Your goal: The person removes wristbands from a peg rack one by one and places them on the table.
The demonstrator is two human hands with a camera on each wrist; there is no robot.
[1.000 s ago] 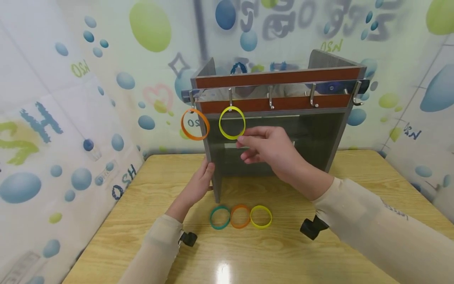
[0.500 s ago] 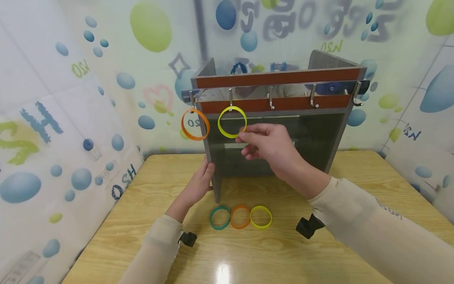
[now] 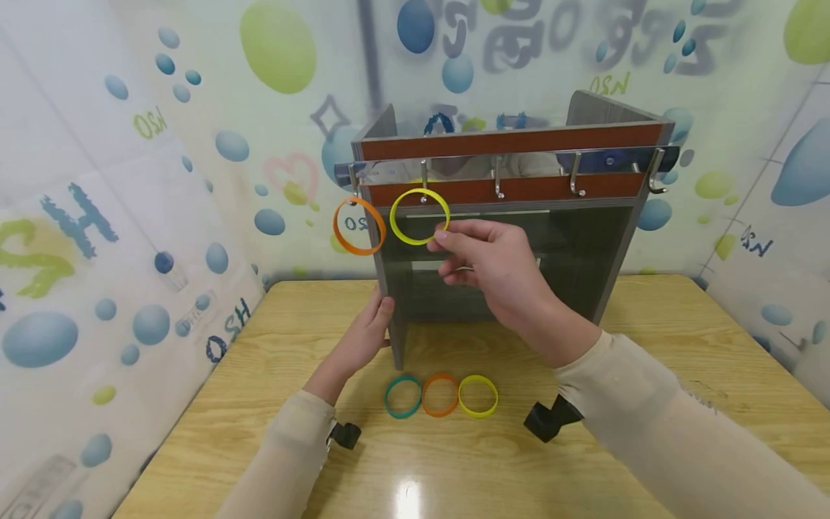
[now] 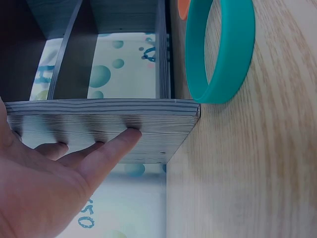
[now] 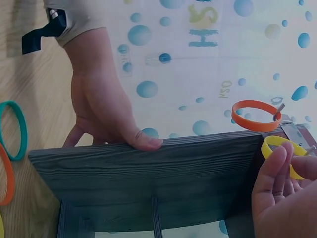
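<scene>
My right hand (image 3: pixel 502 267) pinches the lower right edge of a yellow silicone wristband (image 3: pixel 393 229) between thumb and fingertips. The band stands in line with the second hook (image 3: pixel 424 173) from the left; the hook's tip shows within its loop, but I cannot tell whether it hangs there. An orange wristband (image 3: pixel 337 234) hangs from the leftmost hook (image 3: pixel 353 180). My left hand (image 3: pixel 359 335) rests on the left side panel of a grey wooden shelf unit (image 3: pixel 391 317). In the left wrist view its extended fingers (image 4: pixel 111 153) press against the panel's outer face.
In front of the shelf, teal (image 3: pixel 387 409), orange (image 3: pixel 425 406) and yellow (image 3: pixel 462 406) wristbands lie in a row on the wooden table (image 3: pixel 259 425). A metal hook rail (image 3: pixel 538 164) crosses the shelf's front, with several hooks. A patterned wall covering (image 3: pixel 214 202) surrounds the table.
My right hand has moved slightly up and left, tilting the pinched yellow wristband and shifting its loop left. My left hand and the orange wristband stay in place.
</scene>
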